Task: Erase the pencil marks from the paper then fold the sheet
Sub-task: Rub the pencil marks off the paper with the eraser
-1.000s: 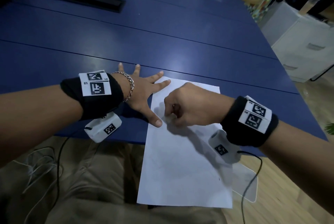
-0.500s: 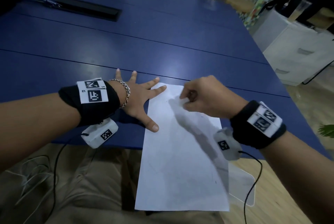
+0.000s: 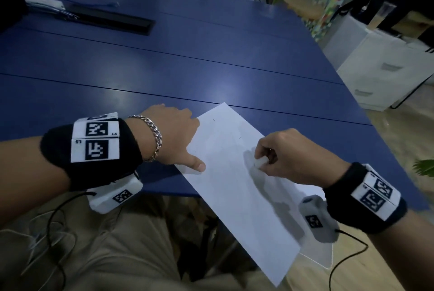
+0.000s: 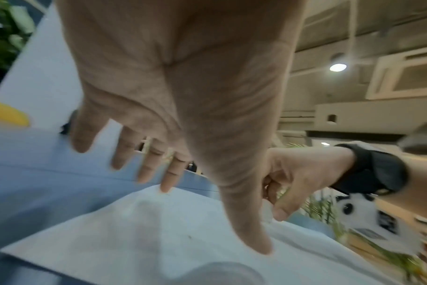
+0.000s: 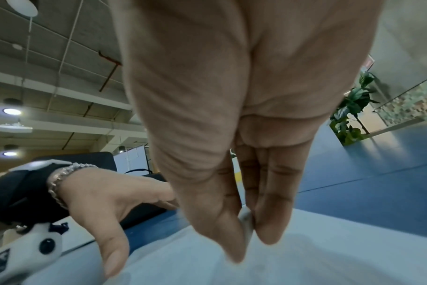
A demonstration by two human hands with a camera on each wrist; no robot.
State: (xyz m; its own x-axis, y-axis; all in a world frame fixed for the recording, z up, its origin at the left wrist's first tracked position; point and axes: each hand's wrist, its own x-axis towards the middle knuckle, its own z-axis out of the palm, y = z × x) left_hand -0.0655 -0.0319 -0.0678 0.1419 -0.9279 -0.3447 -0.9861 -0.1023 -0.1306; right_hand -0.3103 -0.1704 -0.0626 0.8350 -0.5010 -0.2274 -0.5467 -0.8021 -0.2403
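Note:
A white sheet of paper (image 3: 237,187) lies slantwise on the blue table (image 3: 164,74), its near end hanging past the table's front edge. My left hand (image 3: 173,140) lies flat with spread fingers at the sheet's left edge, its thumb pressing on the paper (image 4: 159,241). My right hand (image 3: 284,156) pinches a small white eraser (image 3: 260,162) between thumb and fingers, down on the middle of the sheet. In the right wrist view the eraser (image 5: 246,225) shows between thumb and fingertips over the paper (image 5: 305,260). Faint small marks show near the sheet's far end.
A long black bar (image 3: 112,20) and a white cable strip (image 3: 44,4) lie at the table's far left. White drawers (image 3: 387,69) stand on the floor to the right. My lap (image 3: 105,255) is under the table's front edge.
The sheet has turned, its far end swung right and near end left. My right hand came back toward me with the eraser. The left hand stays at the sheet's left edge.

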